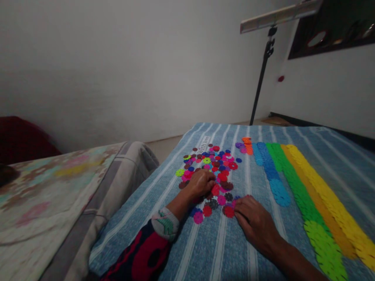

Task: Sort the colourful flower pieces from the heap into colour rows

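Note:
A loose heap of notched plastic discs (222,200) in pink, red, brown, blue and black lies on a striped blue cloth. My left hand (201,183) is over the middle of the heap, its fingers curled closed among the discs; whatever is in them is hidden. At the heap's near right edge, my right hand (251,212) rests low with its fingers bent and pressed together. A red disc (228,212) lies beside its fingertips, and I cannot make out what those fingers hold.
Overlapping discs form rows on the right: yellow (319,179), orange-yellow (313,191), green (299,185) and blue (272,168). A short orange row (248,146) and purple discs (240,147) lie farther back. A bed with a floral cover (67,195) stands left. A black stand (260,78) rises behind.

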### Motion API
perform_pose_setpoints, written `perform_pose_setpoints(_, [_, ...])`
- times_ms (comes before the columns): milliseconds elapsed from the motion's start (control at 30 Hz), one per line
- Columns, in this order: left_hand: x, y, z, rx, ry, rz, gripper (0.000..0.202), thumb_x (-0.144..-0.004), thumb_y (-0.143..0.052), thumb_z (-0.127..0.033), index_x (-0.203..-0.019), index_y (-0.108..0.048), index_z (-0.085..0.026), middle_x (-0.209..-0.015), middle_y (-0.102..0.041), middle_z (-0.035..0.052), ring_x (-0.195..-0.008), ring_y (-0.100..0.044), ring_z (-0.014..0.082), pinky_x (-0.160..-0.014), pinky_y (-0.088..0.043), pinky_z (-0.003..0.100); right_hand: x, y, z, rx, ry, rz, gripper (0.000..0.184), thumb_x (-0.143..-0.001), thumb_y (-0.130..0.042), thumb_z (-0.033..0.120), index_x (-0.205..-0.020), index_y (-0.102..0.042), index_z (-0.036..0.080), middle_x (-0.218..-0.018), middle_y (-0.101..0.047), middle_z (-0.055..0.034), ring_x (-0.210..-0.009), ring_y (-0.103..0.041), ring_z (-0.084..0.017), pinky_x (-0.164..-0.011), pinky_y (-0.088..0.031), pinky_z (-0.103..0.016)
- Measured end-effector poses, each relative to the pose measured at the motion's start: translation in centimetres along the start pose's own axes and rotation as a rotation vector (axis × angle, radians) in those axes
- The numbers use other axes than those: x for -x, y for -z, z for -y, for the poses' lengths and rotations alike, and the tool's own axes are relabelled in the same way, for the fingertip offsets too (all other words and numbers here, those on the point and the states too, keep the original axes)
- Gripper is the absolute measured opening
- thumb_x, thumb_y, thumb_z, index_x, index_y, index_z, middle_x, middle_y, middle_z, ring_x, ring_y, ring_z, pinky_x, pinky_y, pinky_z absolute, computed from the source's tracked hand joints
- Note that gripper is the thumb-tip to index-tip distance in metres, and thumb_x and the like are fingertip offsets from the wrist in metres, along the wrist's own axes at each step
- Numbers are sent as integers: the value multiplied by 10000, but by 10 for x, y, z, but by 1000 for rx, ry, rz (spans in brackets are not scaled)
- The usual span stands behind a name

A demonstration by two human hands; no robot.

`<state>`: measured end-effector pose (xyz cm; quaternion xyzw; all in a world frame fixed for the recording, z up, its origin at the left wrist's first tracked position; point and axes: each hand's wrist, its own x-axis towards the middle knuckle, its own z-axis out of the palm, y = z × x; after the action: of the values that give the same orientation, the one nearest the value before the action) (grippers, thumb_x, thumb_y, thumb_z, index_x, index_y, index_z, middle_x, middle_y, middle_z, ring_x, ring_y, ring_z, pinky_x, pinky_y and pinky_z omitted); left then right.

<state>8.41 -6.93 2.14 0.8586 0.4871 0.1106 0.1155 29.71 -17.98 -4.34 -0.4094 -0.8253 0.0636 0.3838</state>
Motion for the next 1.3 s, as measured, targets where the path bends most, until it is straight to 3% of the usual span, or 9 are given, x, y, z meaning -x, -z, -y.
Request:
perform_pose_setpoints(200, [-5,-8,-16,-166,38,-20,179,-814,-552,-317,-797,-671,-185,-800,-642,54,-789,-581,189,-666,-383,265,2,-2,-2,17,-1,1,181,-946,-461,120,-973,-620,203,-929,-648,-63,-887,-581,-233,-897,-425,-453])
perform_pose_setpoints(500, [-13,-13,-13,-43,119,-28,136,-757,-590,-275,-674,-638,-179,-647,-584,4,-671,-543,155,-586,-330,262,-1,2,0,44,21,-10,207,-934,-451,112,-968,-632,207,-887,-651,-55,-850,-599,-219,-870,-460,-431])
perform_pose_setpoints(667, [-12,-9,-16,47,182,-11,51,-693,-633,-217,-723,-616,-180,-672,-569,-15,-666,-527,139,-570,-321,245,-1,1,1,50,18,-19,205,-932,-454,113,-920,-632,213,-895,-659,-53,-849,-602,-217,-877,-461,-432])
perform_pose_setpoints(833, [-13,-15,-12,124,150,-46,158,-658,-642,-170,-807,-589,-180,-746,-585,-20,-683,-520,131,-592,-350,236,-1,2,1,23,4,0,192,-939,-454,118,-887,-619,201,-902,-648,-62,-863,-590,-222,-865,-455,-429])
perform_pose_setpoints(1133, [-11,-22,-5,238,83,-96,66,-705,-575,-141,-758,-565,-179,-658,-535,-45,-653,-488,112,-597,-349,215,-2,2,1,7,8,11,190,-938,-451,106,-916,-618,196,-877,-634,-61,-845,-569,-219,-824,-449,-411])
perform_pose_setpoints(1300, [-12,-17,11,294,151,-135,64,-722,-563,-159,-752,-619,-169,-656,-576,-36,-649,-519,116,-607,-376,222,-2,2,2,40,17,-21,191,-927,-458,102,-916,-623,199,-888,-644,-66,-853,-579,-223,-833,-458,-416])
